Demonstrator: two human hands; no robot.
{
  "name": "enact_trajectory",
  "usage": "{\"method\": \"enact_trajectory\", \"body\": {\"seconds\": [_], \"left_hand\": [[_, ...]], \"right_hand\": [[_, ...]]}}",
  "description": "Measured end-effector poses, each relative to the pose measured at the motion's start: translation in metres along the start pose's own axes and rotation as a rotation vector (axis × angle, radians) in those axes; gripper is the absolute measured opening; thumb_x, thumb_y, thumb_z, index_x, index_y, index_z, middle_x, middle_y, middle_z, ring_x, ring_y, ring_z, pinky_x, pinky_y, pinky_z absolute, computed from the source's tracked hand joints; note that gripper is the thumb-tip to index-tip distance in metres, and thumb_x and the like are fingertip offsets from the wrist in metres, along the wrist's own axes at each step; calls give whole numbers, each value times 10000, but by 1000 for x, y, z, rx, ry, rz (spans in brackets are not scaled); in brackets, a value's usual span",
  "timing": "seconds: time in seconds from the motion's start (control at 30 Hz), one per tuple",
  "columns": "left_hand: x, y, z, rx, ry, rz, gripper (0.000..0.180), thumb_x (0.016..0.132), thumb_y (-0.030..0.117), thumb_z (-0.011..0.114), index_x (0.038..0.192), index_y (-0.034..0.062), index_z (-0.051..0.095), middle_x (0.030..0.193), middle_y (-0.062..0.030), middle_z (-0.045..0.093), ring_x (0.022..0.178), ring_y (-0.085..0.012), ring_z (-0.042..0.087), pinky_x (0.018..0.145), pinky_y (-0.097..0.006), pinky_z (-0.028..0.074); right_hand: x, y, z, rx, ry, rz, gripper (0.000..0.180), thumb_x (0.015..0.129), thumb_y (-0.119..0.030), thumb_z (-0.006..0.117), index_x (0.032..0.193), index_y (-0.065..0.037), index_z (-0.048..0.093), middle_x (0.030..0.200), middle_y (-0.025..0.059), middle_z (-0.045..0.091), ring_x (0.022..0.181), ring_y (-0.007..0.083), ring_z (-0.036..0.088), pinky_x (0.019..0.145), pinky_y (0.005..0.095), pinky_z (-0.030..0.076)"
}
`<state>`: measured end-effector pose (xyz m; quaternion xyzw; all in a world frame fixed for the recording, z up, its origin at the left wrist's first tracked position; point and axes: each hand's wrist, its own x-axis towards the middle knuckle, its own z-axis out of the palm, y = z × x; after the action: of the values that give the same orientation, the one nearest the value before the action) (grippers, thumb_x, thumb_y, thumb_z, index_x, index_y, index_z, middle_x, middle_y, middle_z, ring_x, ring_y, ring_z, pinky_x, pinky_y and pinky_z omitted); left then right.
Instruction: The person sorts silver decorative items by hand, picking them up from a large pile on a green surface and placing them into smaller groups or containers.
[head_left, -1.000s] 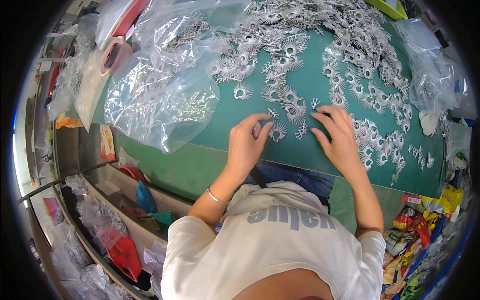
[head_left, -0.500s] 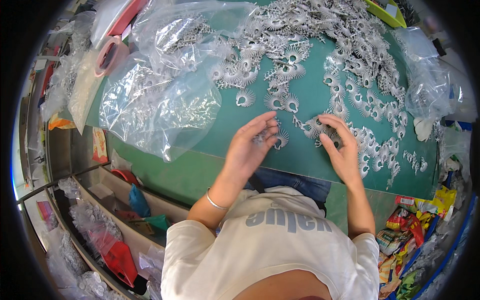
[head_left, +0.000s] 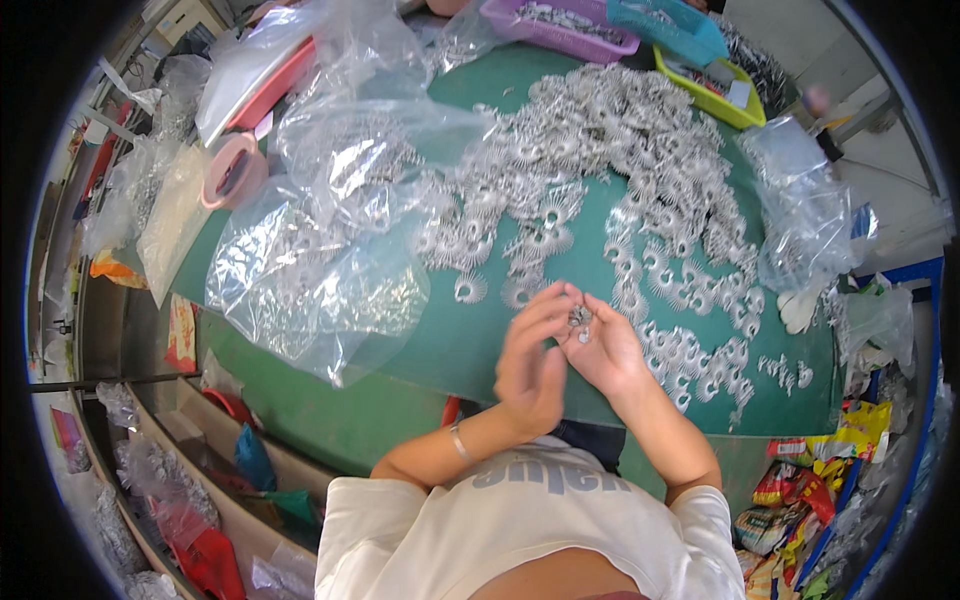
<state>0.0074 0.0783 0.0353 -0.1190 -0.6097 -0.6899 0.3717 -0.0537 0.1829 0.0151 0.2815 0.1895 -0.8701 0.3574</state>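
Observation:
My right hand (head_left: pixel 608 352) is cupped palm up over the table's near side, with small silvery metal pieces (head_left: pixel 580 318) in its palm and fingers. Beside it and touching at the fingertips is my left hand (head_left: pixel 535 350), a bracelet on its wrist. Its fingers are stretched out, thumb apart, slightly blurred, and nothing shows in it. Beyond the hands lie many silvery, fan-toothed ring-shaped pieces (head_left: pixel 468 287), joined in strips and tangled. They heap up into a large pile (head_left: pixel 640 125) toward the back. More strips (head_left: pixel 690 360) lie just right of my right hand.
Clear plastic bags (head_left: pixel 320 290) cover the left part of the green table (head_left: pixel 470 335). A pink tape-like ring or bowl (head_left: pixel 235 172) stands at its left edge. Purple (head_left: pixel 560 32), blue (head_left: pixel 670 28) and yellow-green trays (head_left: pixel 710 95) line the back. Colourful packets (head_left: pixel 800 490) lie below right.
My hands have come together from apart; the right hand has left the fan-toothed pieces and turned palm up. Small silvery pieces, earlier in the left hand, now show in the right. The view has shifted.

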Motion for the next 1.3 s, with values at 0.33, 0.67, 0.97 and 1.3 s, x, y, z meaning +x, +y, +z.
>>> {"method": "enact_trajectory", "body": {"seconds": [0.33, 0.67, 0.97, 1.3], "left_hand": [[-41, -17, -83, 594, 120, -303, 205, 727, -150, 494, 862, -28, 589, 943, -143, 552, 954, -301, 539, 822, -373, 436], [-37, -20, -82, 660, 115, -262, 236, 697, -158, 507, 862, -13, 593, 924, -140, 531, 927, -313, 535, 782, -369, 453], [-37, -20, -83, 666, 91, -258, 248, 694, -159, 499, 866, -8, 595, 943, -143, 522, 931, -315, 532, 784, -372, 452], [-33, -17, -79, 669, 81, -281, 222, 727, -166, 480, 849, -14, 586, 951, -134, 524, 950, -284, 527, 809, -354, 433]], "right_hand": [[39, -143, 69, -1072, -16, -269, 248, 900, -271, 552, 814, -40, 574, 537, -33, 412, 457, 62, 373, 375, 216, 296], [115, -112, 28, -2310, 177, -1213, 192, 812, -191, 619, 959, -69, 623, 606, 164, 587, 565, 359, 572, 512, 434, 445], [98, -137, 33, -1119, -172, -380, 105, 844, -117, 570, 888, -22, 570, 597, -4, 479, 446, 78, 386, 374, 224, 302], [76, -129, 41, -128, -320, -107, 137, 883, -124, 503, 918, 7, 516, 917, 148, 539, 719, 200, 498, 512, 254, 416]]}}
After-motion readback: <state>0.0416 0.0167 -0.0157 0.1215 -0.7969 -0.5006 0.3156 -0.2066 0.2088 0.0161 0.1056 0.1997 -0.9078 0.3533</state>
